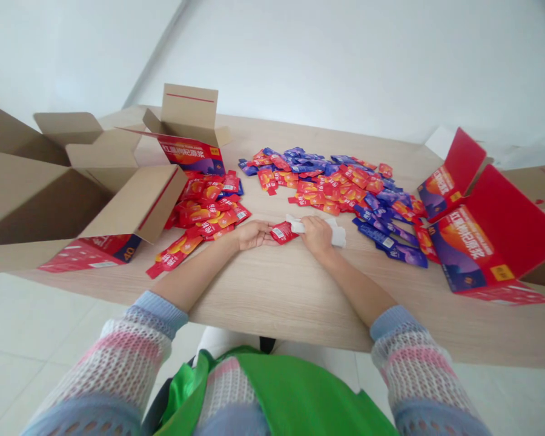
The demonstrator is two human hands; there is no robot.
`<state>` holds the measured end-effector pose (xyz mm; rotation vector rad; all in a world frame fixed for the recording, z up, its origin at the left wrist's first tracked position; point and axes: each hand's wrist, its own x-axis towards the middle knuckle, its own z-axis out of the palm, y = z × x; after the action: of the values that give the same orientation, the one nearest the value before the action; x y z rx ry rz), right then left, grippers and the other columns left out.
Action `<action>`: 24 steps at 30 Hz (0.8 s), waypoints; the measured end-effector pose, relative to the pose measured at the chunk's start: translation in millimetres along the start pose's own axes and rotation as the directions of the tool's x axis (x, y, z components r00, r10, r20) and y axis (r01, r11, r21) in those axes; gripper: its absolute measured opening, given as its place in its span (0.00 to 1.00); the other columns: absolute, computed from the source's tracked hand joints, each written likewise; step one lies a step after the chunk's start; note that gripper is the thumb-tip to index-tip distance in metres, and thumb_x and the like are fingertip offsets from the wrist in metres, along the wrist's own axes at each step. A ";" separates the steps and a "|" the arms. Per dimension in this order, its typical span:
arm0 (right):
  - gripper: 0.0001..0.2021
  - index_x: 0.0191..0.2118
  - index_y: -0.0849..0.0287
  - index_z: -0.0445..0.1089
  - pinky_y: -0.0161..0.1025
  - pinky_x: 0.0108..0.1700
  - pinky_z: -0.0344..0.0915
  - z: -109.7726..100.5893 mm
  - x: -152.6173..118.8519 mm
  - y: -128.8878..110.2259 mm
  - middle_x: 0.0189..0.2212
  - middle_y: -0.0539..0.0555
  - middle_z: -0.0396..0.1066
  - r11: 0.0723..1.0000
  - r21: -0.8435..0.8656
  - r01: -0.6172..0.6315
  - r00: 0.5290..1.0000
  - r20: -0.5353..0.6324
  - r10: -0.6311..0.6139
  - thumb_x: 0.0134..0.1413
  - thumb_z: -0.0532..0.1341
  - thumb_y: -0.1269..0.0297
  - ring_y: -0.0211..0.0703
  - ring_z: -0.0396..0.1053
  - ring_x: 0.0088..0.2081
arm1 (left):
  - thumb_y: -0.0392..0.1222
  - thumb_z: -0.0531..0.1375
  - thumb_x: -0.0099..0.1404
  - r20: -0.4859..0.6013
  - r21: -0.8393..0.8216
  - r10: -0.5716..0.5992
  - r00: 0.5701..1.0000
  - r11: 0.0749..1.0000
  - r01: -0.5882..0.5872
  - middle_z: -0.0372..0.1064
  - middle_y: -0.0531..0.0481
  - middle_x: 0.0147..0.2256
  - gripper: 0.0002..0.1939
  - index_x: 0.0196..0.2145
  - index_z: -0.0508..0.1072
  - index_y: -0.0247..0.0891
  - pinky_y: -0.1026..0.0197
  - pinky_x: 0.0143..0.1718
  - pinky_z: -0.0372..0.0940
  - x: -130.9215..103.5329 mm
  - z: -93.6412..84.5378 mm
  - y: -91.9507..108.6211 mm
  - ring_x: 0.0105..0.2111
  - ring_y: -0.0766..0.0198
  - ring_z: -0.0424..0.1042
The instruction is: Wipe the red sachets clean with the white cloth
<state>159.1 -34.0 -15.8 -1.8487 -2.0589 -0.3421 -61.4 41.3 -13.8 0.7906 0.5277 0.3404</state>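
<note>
A red sachet [283, 233] lies low over the middle of the table, its left end held in the fingers of my left hand [255, 235]. My right hand [317, 235] is closed on a crumpled white cloth or tissue [338, 235], part of which touches the sachet's right end. To the left of my left hand is a pile of red sachets [209, 212]. Beyond and to the right of my hands spreads a larger pile of red and blue sachets [345, 184].
Open cardboard boxes stand at the left [118, 206] and back left [191, 151]. More open red boxes [472, 248] stand at the right. The wooden table's [281, 303] front edge runs close to my body, and a white wall rises behind.
</note>
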 end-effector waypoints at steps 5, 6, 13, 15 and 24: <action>0.08 0.37 0.60 0.69 0.40 0.42 0.53 -2.3 -10.3 -18.9 0.35 0.57 0.72 0.994 0.028 0.109 0.993 -0.043 -0.108 0.59 0.57 0.62 0.47 0.64 0.40 | 0.32 0.52 0.66 0.069 -0.020 -0.082 0.994 0.996 0.084 0.74 0.32 0.41 0.16 0.51 0.67 0.24 0.45 0.49 0.64 2.5 -6.1 6.4 0.42 0.51 0.75; 0.08 0.37 0.59 0.69 0.40 0.42 0.53 -3.0 -12.3 -23.0 0.35 0.57 0.72 0.990 0.033 0.139 0.990 -0.046 -0.137 0.59 0.57 0.61 0.47 0.64 0.41 | 0.34 0.51 0.67 0.098 -0.021 -0.112 0.989 0.993 0.115 0.74 0.32 0.40 0.16 0.50 0.67 0.24 0.43 0.49 0.64 3.5 -7.6 8.1 0.42 0.49 0.75; 0.07 0.39 0.59 0.68 0.41 0.44 0.55 -3.5 -5.6 -28.3 0.37 0.58 0.71 0.991 -0.001 0.131 0.991 -0.010 -0.131 0.59 0.57 0.63 0.49 0.63 0.42 | 0.36 0.52 0.68 0.166 -0.049 -0.111 0.980 0.991 0.121 0.74 0.32 0.42 0.15 0.50 0.67 0.24 0.45 0.52 0.61 5.5 -11.4 9.6 0.45 0.49 0.73; 0.07 0.41 0.60 0.68 0.41 0.43 0.55 -3.4 -0.3 -23.0 0.38 0.59 0.71 0.997 -0.018 0.071 0.997 0.007 -0.071 0.57 0.58 0.64 0.49 0.63 0.43 | 0.36 0.53 0.68 0.155 -0.062 -0.096 0.983 0.992 0.106 0.73 0.32 0.43 0.16 0.51 0.67 0.25 0.44 0.53 0.60 4.8 -11.1 8.0 0.46 0.50 0.73; 0.08 0.40 0.62 0.67 0.42 0.38 0.55 0.8 6.3 -2.8 0.36 0.61 0.70 0.991 -0.109 -0.081 0.995 0.041 0.086 0.57 0.59 0.63 0.51 0.64 0.40 | 0.35 0.51 0.68 0.142 -0.069 -0.109 0.984 0.990 0.119 0.74 0.32 0.41 0.17 0.52 0.65 0.23 0.45 0.53 0.60 3.2 -7.7 5.9 0.44 0.51 0.74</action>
<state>155.7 -28.3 -13.8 -2.0172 -2.0218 -0.3988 -63.8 51.3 -14.9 0.6998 0.4254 0.1974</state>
